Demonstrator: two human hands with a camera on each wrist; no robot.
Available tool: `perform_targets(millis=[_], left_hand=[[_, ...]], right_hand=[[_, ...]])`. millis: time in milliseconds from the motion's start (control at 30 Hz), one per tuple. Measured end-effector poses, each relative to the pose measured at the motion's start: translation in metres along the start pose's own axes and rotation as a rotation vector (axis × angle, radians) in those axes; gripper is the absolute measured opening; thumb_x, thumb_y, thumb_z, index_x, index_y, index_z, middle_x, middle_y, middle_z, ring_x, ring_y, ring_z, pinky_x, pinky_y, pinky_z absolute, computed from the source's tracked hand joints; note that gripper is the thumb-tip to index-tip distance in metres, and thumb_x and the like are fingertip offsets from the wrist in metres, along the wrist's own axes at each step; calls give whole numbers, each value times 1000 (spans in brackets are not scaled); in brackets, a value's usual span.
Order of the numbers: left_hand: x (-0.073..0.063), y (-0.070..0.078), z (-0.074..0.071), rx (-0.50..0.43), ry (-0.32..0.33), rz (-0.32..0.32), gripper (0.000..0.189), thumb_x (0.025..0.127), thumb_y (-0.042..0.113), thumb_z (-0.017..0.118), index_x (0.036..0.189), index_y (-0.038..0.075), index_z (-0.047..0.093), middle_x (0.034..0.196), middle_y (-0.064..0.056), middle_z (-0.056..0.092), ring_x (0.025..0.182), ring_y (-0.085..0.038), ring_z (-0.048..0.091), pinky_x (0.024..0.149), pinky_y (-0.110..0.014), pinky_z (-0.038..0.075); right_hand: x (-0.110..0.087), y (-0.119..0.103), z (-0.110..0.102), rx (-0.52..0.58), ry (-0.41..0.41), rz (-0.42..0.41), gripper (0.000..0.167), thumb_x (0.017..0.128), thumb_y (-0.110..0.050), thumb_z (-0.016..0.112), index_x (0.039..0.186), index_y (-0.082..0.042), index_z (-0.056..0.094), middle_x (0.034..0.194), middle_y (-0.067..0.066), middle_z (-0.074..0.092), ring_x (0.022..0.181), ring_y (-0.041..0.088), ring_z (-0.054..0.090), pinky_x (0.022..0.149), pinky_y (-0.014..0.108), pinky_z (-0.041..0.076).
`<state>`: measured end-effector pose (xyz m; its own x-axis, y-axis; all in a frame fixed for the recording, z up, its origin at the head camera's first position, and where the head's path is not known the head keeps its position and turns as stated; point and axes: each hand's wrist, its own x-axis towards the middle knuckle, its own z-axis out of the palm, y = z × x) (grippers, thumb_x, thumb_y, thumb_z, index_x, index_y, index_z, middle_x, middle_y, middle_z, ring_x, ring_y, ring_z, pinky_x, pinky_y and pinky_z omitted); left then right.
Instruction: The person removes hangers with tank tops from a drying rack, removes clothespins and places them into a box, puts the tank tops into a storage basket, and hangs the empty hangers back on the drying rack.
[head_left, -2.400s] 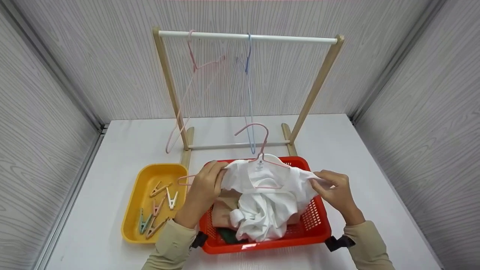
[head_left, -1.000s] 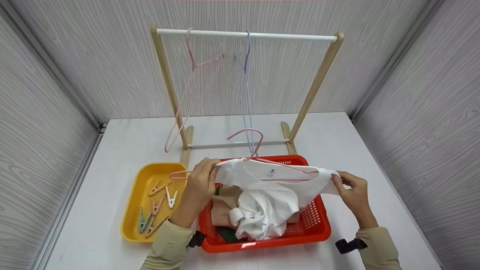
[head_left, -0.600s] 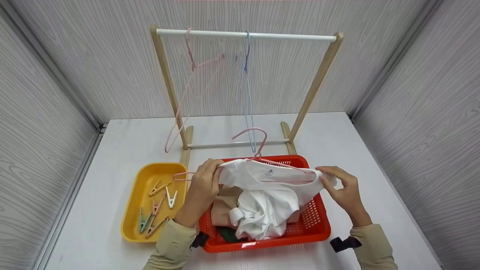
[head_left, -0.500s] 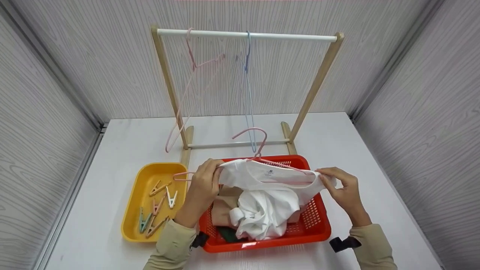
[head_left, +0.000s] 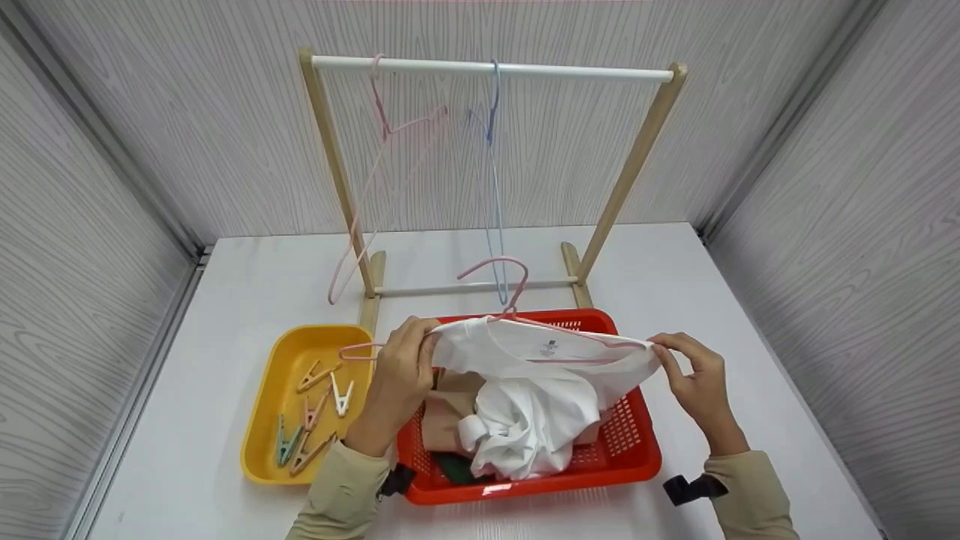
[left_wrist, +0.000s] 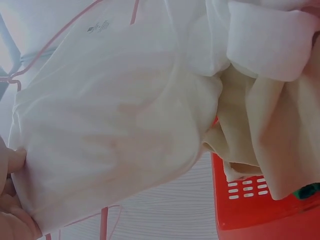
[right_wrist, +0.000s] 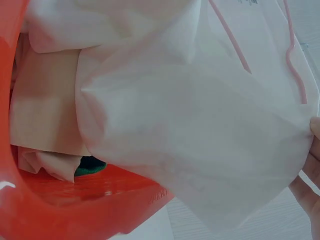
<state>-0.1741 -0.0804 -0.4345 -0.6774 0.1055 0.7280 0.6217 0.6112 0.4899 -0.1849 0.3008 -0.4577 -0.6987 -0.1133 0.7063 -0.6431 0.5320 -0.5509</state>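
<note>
A white shirt [head_left: 536, 405] is stretched between the two hands above a red basket [head_left: 525, 491], its lower part bunched inside. A pink hanger [head_left: 517, 289] runs through the shirt's neck; its hook stands up and its left end pokes out past the left hand. My left hand [head_left: 401, 367] pinches the left shoulder of the shirt, also visible as fingers [left_wrist: 12, 210] at the edge of the left wrist view. My right hand [head_left: 694, 375] pinches the right shoulder near the hanger's right end. In the right wrist view the shirt [right_wrist: 200, 120] covers most of the basket.
A wooden rack with a white rod [head_left: 585, 72] stands behind, carrying another pink hanger [head_left: 367, 187] and a blue hanger [head_left: 495, 180]. To the left a yellow tray [head_left: 259, 420] holds several clothespins [head_left: 343, 396]. Beige cloth [head_left: 442, 420] and green cloth [head_left: 454, 469] lie in the basket.
The right hand has shifted slightly outward to the right, drawing the shirt's right shoulder tauter. The hanger and left hand have moved a little to the left. Both hands keep hold of the shirt.
</note>
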Motion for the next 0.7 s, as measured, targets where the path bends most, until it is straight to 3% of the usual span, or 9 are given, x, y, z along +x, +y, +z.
perform_targets(millis=[267,500,700], left_hand=[[-2,-1,-1,-10,56,-7,9,88,-4,61,97,-2,61,81,-9,60,71,-18,54,63,-30,49],[-3,1,0,-9,69,-29,9,88,-3,61,97,-1,61,81,-9,60,71,-19,54,62,-30,50],[0,5,2,-108,53,-64,9,91,-3,59,100,-2,61,85,-10,61,72,-16,54,63,-25,50]], right_hand=[[-6,5,-1,-18,39,21,19,75,25,62,88,13,68,78,23,68,88,-18,59,79,2,50],[-12,4,-2,103,21,193,13,82,20,59,92,17,66,90,-25,66,76,-13,61,67,4,51],[-15,2,2,198,-52,341,13,86,14,58,96,20,63,90,-28,67,75,-9,63,68,8,54]])
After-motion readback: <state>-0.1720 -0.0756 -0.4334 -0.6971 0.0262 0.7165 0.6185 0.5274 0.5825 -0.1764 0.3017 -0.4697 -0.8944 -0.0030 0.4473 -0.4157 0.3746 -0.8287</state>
